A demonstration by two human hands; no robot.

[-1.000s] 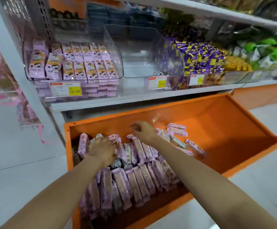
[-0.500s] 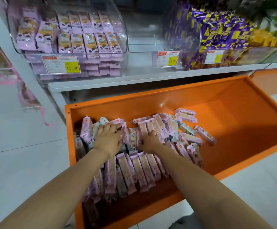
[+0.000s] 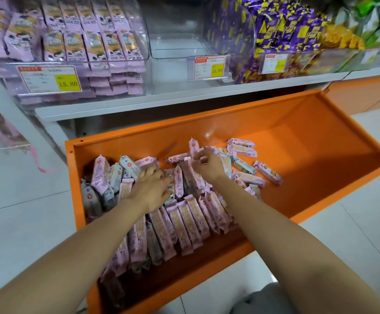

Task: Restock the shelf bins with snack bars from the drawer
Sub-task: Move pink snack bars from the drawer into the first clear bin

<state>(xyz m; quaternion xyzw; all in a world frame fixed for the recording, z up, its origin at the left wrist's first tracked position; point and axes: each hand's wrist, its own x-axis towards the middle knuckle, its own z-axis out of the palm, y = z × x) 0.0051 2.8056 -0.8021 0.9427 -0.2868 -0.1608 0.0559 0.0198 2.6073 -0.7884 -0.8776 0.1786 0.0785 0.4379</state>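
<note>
White tile floor; orange drawer (image 3: 297, 137) stands pulled out beneath the shelf. Snack bars (image 3: 184, 223) heaped in its left half, long axes mostly front-to-back, directly under both hands. Left hand (image 3: 150, 189) rests on the heap, fingers fairly straight, gripping nothing. Right hand (image 3: 207, 164) pinches bars at the heap's far edge. Clear middle bin (image 3: 173, 41) sits above, nearer the right hand.

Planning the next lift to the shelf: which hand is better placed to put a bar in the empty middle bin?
Right. The right hand pinches a pink bar and is nearer the empty clear bin; the left hand only rests on the pile, further left.
</note>
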